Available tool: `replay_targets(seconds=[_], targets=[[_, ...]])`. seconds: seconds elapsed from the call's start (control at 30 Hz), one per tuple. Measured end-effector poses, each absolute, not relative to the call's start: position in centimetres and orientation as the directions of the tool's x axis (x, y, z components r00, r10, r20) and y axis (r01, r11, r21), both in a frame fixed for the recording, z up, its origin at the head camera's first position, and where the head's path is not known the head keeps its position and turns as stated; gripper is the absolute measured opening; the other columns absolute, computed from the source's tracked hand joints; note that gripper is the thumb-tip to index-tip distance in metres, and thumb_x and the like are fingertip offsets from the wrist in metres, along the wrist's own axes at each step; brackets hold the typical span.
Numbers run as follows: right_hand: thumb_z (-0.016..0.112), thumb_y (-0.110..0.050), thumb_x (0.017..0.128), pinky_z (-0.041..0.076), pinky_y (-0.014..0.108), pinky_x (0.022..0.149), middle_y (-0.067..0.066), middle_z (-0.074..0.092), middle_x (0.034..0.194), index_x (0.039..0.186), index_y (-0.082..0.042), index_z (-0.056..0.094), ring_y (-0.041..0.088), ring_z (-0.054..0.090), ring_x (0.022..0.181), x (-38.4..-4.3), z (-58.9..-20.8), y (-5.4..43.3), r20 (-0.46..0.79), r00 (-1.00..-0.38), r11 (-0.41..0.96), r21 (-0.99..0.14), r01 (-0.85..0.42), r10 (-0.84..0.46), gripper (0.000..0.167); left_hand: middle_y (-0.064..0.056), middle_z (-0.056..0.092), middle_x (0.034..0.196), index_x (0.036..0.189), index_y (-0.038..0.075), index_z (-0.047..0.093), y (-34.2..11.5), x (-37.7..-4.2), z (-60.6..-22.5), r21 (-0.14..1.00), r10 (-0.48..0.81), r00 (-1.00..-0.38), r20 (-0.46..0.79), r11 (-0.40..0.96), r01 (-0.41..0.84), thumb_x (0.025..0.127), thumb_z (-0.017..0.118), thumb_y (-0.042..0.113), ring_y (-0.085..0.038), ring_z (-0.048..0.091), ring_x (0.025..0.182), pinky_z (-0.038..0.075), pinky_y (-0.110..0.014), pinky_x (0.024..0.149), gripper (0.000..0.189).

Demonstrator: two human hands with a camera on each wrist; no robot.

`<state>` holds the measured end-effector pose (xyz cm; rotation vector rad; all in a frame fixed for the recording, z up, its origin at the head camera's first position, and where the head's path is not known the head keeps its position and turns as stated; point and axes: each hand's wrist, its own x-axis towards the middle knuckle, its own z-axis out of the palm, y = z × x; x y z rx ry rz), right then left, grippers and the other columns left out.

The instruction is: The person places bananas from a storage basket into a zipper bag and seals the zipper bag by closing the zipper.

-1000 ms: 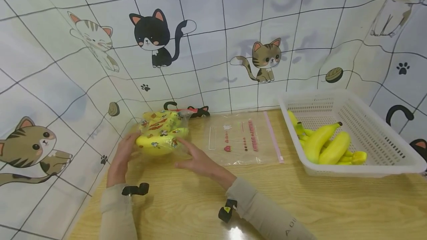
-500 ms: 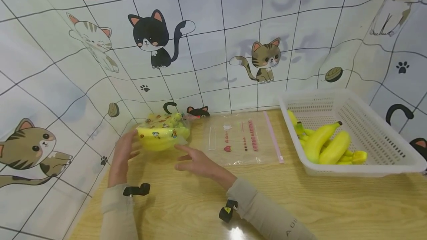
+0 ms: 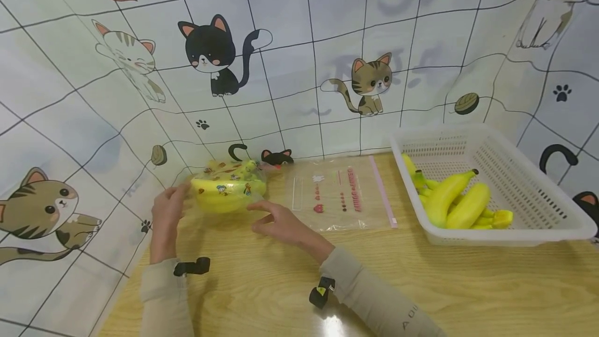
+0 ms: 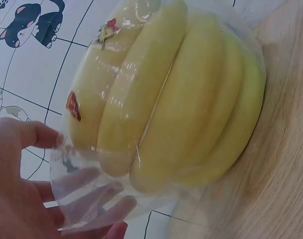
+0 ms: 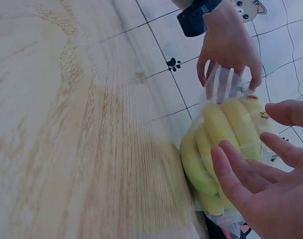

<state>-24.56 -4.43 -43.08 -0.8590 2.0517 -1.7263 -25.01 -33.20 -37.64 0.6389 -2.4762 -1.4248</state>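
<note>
Several yellow bananas (image 3: 220, 202) fill a clear plastic bag (image 3: 224, 173) printed with small cartoon figures, at the table's back left. My left hand (image 3: 169, 207) is at the bag's left end. In the left wrist view, the fingers (image 4: 99, 194) of that hand are spread and show through the loose plastic, with the thumb right at the bag's edge. On the other side, my right hand (image 3: 281, 222) is held by the bag's near right corner. Its fingers (image 5: 241, 174) are parted and relaxed, with nothing between them.
A flat zip bag (image 3: 337, 194) with a pink slider strip lies right of the filled bag. Farther right stands a white perforated basket (image 3: 538, 202) holding more bananas (image 3: 451, 199). A cat-print sheet (image 3: 290, 66) covers the walls behind and left of the wooden table (image 3: 262, 280).
The bag of bananas has tipped back and settled lower on the table. My left hand has shifted slightly left, and my right hand has drawn back a little from the bag.
</note>
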Motion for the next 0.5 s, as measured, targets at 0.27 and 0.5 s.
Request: replay_targets(seconds=[0.27,0.5], targets=[[0.067,-0.016,0.098,0.061,0.043,0.087,0.007,0.062,0.145,0.137,-0.009,0.062,0.025,0.07,0.111,-24.8,-42.7,-4.1,0.096,-0.798,0.213,-0.938,-0.272,-0.595,0.04,-0.014,0.061,0.131,0.137,0.005,0.059,-32.7,-24.8,-36.6,0.861,-0.576,-0.817,0.022,0.427,-0.278,0.1,0.048,0.061,-0.025,0.059,0.108,0.045,-0.032,0.083,0.068],[0.065,-0.023,0.099,0.057,0.027,0.071,0.004,0.073,0.111,0.111,-0.012,0.073,0.023,0.071,0.094,-25.3,-41.2,-2.2,0.041,-0.833,0.391,-0.87,-0.302,-0.552,0.018,0.006,0.061,0.121,0.125,0.02,0.064,-30.7,-23.7,-33.8,0.88,-0.681,-0.699,0.22,0.448,-0.159,0.097,0.056,0.054,-0.015,0.055,0.112,0.042,-0.03,0.086,0.045]])
